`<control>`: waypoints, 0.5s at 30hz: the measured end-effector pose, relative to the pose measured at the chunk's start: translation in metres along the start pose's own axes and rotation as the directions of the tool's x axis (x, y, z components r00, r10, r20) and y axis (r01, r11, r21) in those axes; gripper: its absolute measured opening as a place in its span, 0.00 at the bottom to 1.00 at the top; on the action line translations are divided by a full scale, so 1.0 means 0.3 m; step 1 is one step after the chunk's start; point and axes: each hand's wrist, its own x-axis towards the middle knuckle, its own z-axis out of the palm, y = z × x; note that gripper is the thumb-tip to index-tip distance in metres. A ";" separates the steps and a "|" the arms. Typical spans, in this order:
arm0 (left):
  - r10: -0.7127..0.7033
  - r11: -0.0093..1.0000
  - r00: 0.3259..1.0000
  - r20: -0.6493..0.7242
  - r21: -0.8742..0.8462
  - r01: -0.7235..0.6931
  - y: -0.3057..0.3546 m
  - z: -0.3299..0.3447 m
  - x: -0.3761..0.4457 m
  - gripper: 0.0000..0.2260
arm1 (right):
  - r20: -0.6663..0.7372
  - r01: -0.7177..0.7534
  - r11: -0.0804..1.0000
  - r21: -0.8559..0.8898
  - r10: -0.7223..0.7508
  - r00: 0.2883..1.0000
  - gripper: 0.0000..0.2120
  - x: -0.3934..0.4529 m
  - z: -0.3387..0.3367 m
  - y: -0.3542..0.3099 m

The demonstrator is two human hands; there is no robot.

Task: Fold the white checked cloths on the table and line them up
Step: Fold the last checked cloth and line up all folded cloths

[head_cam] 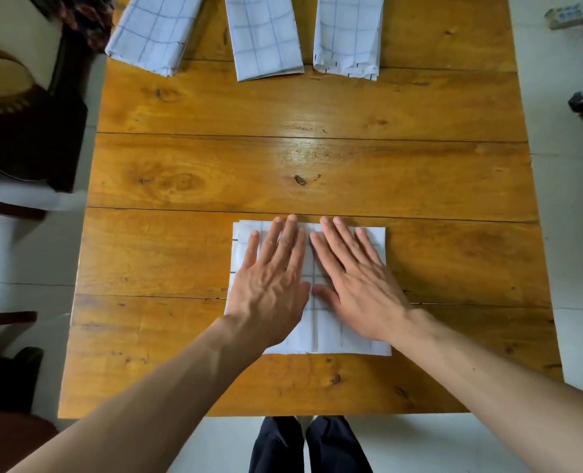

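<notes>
A: Surface? 
B: Wooden plank table point(317, 158), orange-brown, knots, glossy glare near centre. 
A: Floor? 
B: White tiles point(577, 302). 
A: Surroundings? 
B: Dark chair point(27, 138) on left, small box point(565, 14) top right.

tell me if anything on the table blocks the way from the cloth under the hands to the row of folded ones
Nothing visible does. The cloth lies under both flat hands; bare table separates it from the three folded cloths.

One head-worn wide-angle view, looking steeply down over the wooden table point(317, 158) — close, near edge nearest.
</notes>
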 end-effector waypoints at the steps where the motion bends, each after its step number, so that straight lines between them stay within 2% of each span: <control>1: -0.010 1.000 1.000 0.001 -0.010 0.010 -0.001 0.009 -0.005 0.34 | 0.012 0.007 1.000 -0.011 -0.007 1.000 0.35 -0.009 0.006 0.006; 4: 0.004 1.000 0.999 -0.043 0.001 -0.004 0.004 0.025 -0.013 0.32 | 0.006 -0.008 1.000 -0.009 0.008 1.000 0.35 -0.015 0.011 0.006; 9: 0.107 0.992 0.966 -0.235 -0.040 -0.120 0.037 0.034 0.021 0.29 | -0.052 0.002 0.998 0.057 0.001 0.999 0.30 0.004 0.009 -0.028; 12: 0.080 0.990 0.971 -0.227 -0.093 -0.104 0.019 0.069 0.031 0.29 | -0.052 -0.025 0.997 0.066 0.029 0.998 0.30 0.005 0.023 -0.027; 15: 0.070 0.995 0.979 -0.192 -0.061 -0.083 -0.023 0.097 0.030 0.31 | -0.052 -0.050 0.997 0.057 0.052 0.997 0.32 0.002 0.032 -0.021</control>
